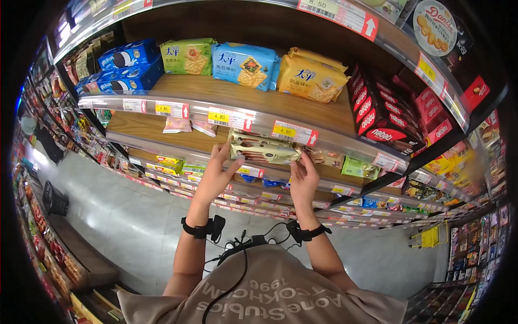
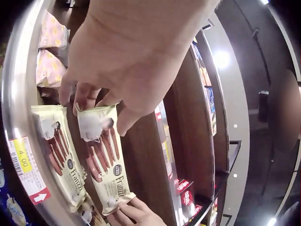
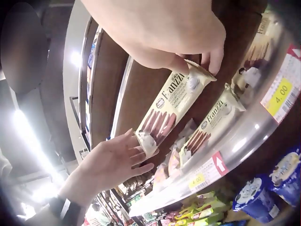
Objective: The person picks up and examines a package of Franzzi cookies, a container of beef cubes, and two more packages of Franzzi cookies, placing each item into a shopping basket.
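A cream-coloured Franzzi biscuit packet, printed with chocolate-coated sticks, spans the gap between both hands just at the shelf front. My left hand holds its left end; in the left wrist view, thumb and fingers lie along opposite edges of the packet. At the other end, my right hand pinches the crimped wrapper between thumb and fingers. The right wrist view shows the packet tilted, its printed front visible. Another matching packet lies beside it on the shelf.
Pink packets sit left of the biscuits, and a green packet to the right. Above is a shelf with cracker packs and red nabati boxes. Clear price-tag rails edge the shelves. A yellow basket stands on the floor.
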